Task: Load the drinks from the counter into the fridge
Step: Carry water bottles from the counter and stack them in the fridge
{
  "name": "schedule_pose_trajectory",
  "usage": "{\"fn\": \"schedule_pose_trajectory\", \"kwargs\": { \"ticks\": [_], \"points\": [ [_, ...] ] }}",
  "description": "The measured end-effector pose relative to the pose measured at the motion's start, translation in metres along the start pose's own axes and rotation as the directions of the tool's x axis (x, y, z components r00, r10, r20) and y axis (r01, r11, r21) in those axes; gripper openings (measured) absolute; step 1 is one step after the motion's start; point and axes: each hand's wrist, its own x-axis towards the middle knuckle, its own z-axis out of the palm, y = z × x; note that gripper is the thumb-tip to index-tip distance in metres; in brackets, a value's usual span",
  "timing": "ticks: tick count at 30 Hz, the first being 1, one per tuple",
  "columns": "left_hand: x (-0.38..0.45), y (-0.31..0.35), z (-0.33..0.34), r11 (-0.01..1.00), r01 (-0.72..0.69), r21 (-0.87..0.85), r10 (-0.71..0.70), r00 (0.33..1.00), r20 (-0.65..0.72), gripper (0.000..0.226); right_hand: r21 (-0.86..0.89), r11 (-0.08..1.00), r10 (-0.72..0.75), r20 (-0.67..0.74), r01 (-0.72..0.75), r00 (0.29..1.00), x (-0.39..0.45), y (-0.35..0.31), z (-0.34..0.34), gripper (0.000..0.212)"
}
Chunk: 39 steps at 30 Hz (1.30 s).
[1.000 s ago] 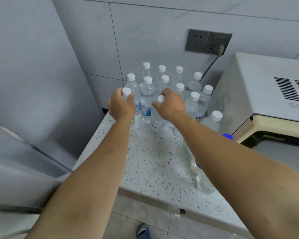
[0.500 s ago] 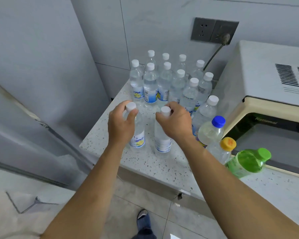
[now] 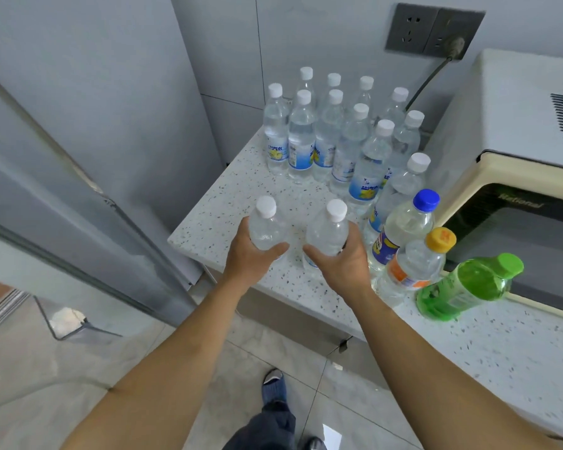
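Observation:
My left hand (image 3: pixel 252 258) grips a clear water bottle with a white cap (image 3: pixel 267 224), lifted above the front left corner of the speckled counter (image 3: pixel 208 228). My right hand (image 3: pixel 342 264) grips a second clear white-capped bottle (image 3: pixel 330 232) just beside it. Behind them, several more white-capped water bottles (image 3: pixel 335 138) stand grouped at the back of the counter. To the right stand a blue-capped bottle (image 3: pixel 403 228), an orange-capped bottle (image 3: pixel 416 264) and a green bottle (image 3: pixel 468 287). The grey fridge (image 3: pixel 78 125) fills the left, its door edge (image 3: pixel 88 186) running diagonally.
A cream microwave (image 3: pixel 514 151) sits at the right of the counter, its cord plugged into a wall socket (image 3: pixel 436 30). A clear fridge door shelf (image 3: pixel 69 319) shows at the lower left. My feet stand on the tiled floor (image 3: pixel 273 384) below.
Both hands pulled their bottles from the group toward the counter's front edge and shifted from the caps down to the bottle bodies. The view has tilted down and back.

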Motion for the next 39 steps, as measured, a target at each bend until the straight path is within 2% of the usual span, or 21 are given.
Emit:
{"fn": "schedule_pose_trajectory", "kwargs": {
  "ticks": [2,6,9,13,16,18,20,24,30,36,39],
  "points": [
    [-0.019,-0.006,-0.005,0.999,0.03,-0.045,-0.031,0.999,-0.032,0.081,0.021,0.999,-0.033,-0.007,0.033,0.999,-0.014,0.006,-0.002,0.066],
    [-0.077,-0.023,-0.022,0.987,0.068,-0.143,-0.075,0.996,-0.048,0.058,0.075,0.993,-0.086,0.002,0.086,0.996,-0.047,0.015,-0.003,0.055],
    [-0.122,-0.036,-0.042,0.963,0.105,-0.248,-0.128,0.988,-0.081,0.045,0.15,0.984,-0.113,0.068,0.101,0.991,-0.078,0.018,0.001,0.046],
    [-0.173,-0.057,-0.078,0.895,0.133,-0.425,-0.193,0.976,-0.101,0.044,0.21,0.977,-0.09,0.24,0.038,0.967,-0.12,0.016,0.013,0.042],
    [-0.205,-0.078,-0.105,0.839,0.169,-0.518,-0.271,0.954,-0.129,0.062,0.188,0.981,-0.108,0.331,0.047,0.937,-0.15,0.012,0.035,0.041],
    [-0.223,-0.093,-0.124,0.804,0.183,-0.566,-0.321,0.934,-0.154,0.064,0.178,0.983,-0.12,0.385,0.054,0.915,-0.171,0.008,0.056,0.042],
    [-0.24,-0.107,-0.145,0.774,0.173,-0.609,-0.349,0.919,-0.184,0.062,0.172,0.983,-0.14,0.436,0.07,0.889,-0.193,0.002,0.082,0.044],
    [-0.266,-0.136,-0.2,0.708,0.112,-0.697,-0.399,0.877,-0.265,0.08,0.196,0.976,-0.191,0.56,0.095,0.807,-0.238,-0.019,0.15,0.046],
    [-0.289,-0.182,-0.318,0.664,-0.011,-0.748,-0.464,0.777,-0.424,0.065,0.211,0.97,-0.233,0.687,0.117,0.689,-0.296,-0.073,0.274,0.051],
    [-0.293,-0.222,-0.429,0.594,-0.067,-0.802,-0.598,0.63,-0.496,0.052,0.229,0.966,-0.251,0.723,0.12,0.644,-0.326,-0.139,0.389,0.043],
    [-0.291,-0.234,-0.469,0.519,-0.114,-0.847,-0.625,0.626,-0.467,0.055,0.204,0.978,-0.186,0.757,0.044,0.626,-0.33,-0.157,0.434,0.056]
  ]
}}
